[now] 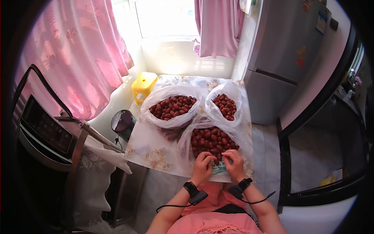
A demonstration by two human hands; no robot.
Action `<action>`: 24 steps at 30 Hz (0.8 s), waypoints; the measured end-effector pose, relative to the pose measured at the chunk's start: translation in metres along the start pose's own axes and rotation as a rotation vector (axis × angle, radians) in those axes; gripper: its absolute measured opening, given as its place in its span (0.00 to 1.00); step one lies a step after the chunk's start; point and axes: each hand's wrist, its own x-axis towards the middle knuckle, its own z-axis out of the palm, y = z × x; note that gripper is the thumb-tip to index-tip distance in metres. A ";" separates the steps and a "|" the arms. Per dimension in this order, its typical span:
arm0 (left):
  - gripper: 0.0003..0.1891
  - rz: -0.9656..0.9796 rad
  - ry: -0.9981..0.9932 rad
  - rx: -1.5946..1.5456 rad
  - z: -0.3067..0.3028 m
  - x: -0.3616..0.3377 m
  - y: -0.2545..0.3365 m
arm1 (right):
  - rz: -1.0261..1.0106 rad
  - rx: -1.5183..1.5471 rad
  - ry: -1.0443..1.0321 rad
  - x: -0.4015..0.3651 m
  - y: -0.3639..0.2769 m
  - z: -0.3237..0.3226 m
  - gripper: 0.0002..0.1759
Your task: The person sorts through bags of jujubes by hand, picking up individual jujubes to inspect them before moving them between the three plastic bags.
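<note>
Dark red dates fill the nearest clear plastic bag, which stands with its mouth spread on the table. At the front of this bag, my left hand has its fingers curled together over the closest dates. Beside it, my right hand is closed in a pinch, its fingertips a short way from the left ones. What the fingertips hold is too small to make out. Green print on the bag shows between my wrists. Each wrist wears a black strap with a small device and cable.
Two more bags of dates stand behind, a large bag at left and a smaller bag at right. The floral-covered table has a yellow stool and a dark bin on its left. A grey refrigerator stands at right.
</note>
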 end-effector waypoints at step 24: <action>0.05 0.042 -0.089 0.174 0.008 -0.007 -0.012 | -0.114 -0.125 -0.177 -0.021 0.010 -0.001 0.20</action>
